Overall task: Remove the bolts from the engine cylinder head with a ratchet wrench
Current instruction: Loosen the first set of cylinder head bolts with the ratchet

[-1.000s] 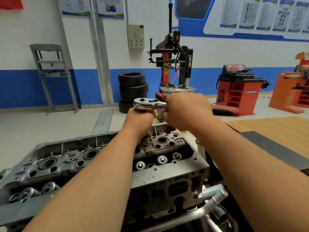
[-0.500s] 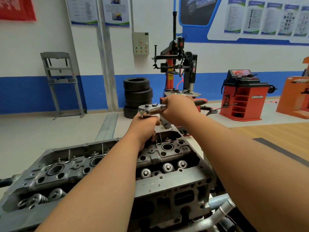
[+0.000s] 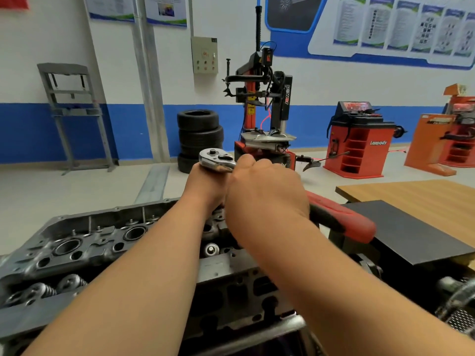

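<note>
The grey metal cylinder head (image 3: 77,240) lies across the lower left, with open bores and valve springs showing. Above its right end stands the ratchet wrench, its chrome head (image 3: 217,160) up in the air. My left hand (image 3: 208,186) is curled round the wrench just under that head. My right hand (image 3: 264,196) grips the wrench handle close to the head. The handle's red and black grip (image 3: 341,222) sticks out to the lower right. The socket and the bolt under the hands are hidden. One shiny round part (image 3: 211,250) shows below my forearms.
A wooden table (image 3: 411,194) with a black mat (image 3: 406,232) stands on the right. Across the floor are stacked tyres (image 3: 199,134), a tyre changer (image 3: 264,111), a red wheel balancer (image 3: 359,140) and a grey frame (image 3: 72,111). Hoses and pipes (image 3: 452,294) sit lower right.
My right hand has swung the wrench handle from pointing right and away to pointing toward me at the lower right. My left hand stayed under the ratchet head.
</note>
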